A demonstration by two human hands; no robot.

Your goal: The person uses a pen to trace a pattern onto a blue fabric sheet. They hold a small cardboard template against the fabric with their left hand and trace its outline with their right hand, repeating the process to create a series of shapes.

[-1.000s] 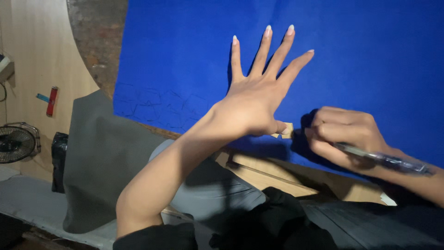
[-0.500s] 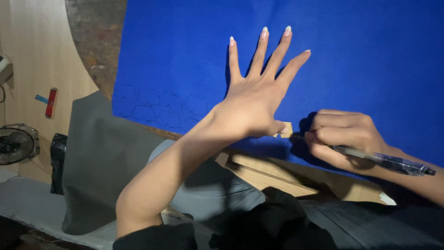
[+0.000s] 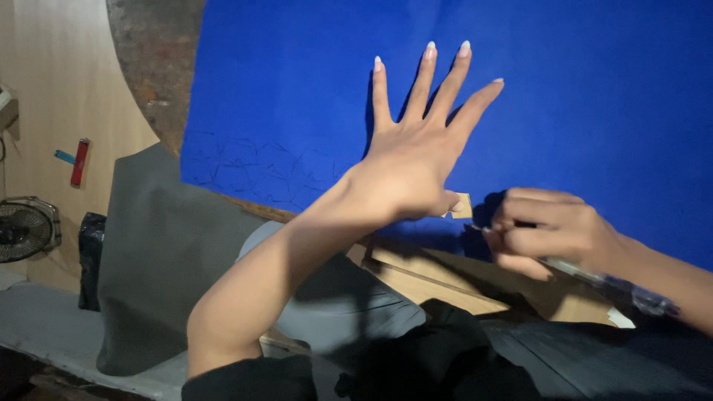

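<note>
A large blue sheet (image 3: pixel 594 96) fills the upper right of the head view, with faint pen lines drawn near its lower left. My left hand (image 3: pixel 420 148) lies flat on it, fingers spread wide. A small tan card piece (image 3: pixel 462 207) peeks out under its thumb at the sheet's lower edge. To the right, my right hand (image 3: pixel 549 230) is closed around a clear pen (image 3: pixel 616 286), with its tip at the sheet beside the tan piece.
Wooden boards (image 3: pixel 445 278) lie under the sheet's lower edge. A grey fabric piece (image 3: pixel 163 252) hangs at the left. Further left are a small fan (image 3: pixel 26 226), a red lighter (image 3: pixel 79 162) on a pale wooden surface, and a black object (image 3: pixel 90 260).
My right hand with the pen has shifted slightly left along the sheet's lower edge. My left hand stays flat on the sheet.
</note>
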